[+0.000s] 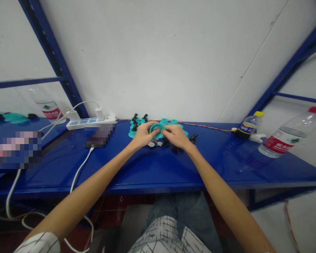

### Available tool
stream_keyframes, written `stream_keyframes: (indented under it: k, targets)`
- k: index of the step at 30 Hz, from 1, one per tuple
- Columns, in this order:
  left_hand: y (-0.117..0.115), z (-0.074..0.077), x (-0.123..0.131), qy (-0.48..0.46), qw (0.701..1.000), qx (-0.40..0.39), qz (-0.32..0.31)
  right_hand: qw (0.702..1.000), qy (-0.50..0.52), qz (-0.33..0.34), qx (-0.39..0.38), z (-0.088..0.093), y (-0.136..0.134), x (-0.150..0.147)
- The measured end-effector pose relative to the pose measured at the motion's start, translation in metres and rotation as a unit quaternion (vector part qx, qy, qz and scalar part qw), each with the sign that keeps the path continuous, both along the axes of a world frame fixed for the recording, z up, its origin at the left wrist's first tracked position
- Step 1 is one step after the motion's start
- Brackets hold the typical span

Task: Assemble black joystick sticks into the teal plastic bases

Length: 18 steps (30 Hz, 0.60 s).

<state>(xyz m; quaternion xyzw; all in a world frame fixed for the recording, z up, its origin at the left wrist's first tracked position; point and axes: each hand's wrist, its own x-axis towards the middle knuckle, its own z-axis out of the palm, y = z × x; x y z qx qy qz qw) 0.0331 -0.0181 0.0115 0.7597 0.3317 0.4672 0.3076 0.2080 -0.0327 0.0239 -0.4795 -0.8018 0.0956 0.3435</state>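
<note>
Your lap (171, 225), in jeans under a checked shirt hem, sits closest, and both bare forearms reach forward from it over the blue shelf (152, 172). You hold the teal ring (157, 128) between both hands just above the shelf's far half. Your left hand (143, 135) is curled on the ring's left side, with thumb and fingers pinched against its rim. Your right hand (177, 136) is closed the same way on the ring's right side. Just behind the ring stand more teal parts (136, 123), some topped with black knobs. Right under the ring lie small white discs (152, 144), and just right of it lie loose black pieces (193, 137). Left of the ring is a white power strip (91, 122) with a charger plugged in, its white cable (79, 172) trailing toward you. Far right of the ring stands a cola bottle (249, 125) with a yellow cap, and beyond that lies a clear water bottle (289, 135) with a red cap.
</note>
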Motion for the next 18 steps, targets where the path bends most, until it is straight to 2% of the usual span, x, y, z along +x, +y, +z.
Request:
stream_keyframes:
  k: [5,8,13,18]
  targets:
    - [-0.0063,0.0058,0.0004,-0.049,0.986,-0.136,-0.087,1.0,-0.02,0.004,-0.023,-0.0007,0.0012,0.0023]
    - [-0.0089,0.0083,0.0009,-0.051,0.976,-0.177,-0.112,0.999,-0.027,0.001,-0.029,-0.0001,0.0,0.0022]
    - [-0.0039,0.0029,0.0024,-0.04,0.983,-0.169,-0.058,0.999,-0.045,-0.001,-0.029,0.0002,-0.002,-0.0007]
    - [0.0001,0.0032,-0.0047,0.049,0.985,-0.165,0.012,0.997,-0.068,-0.019,-0.035,0.0018,-0.0029,0.0]
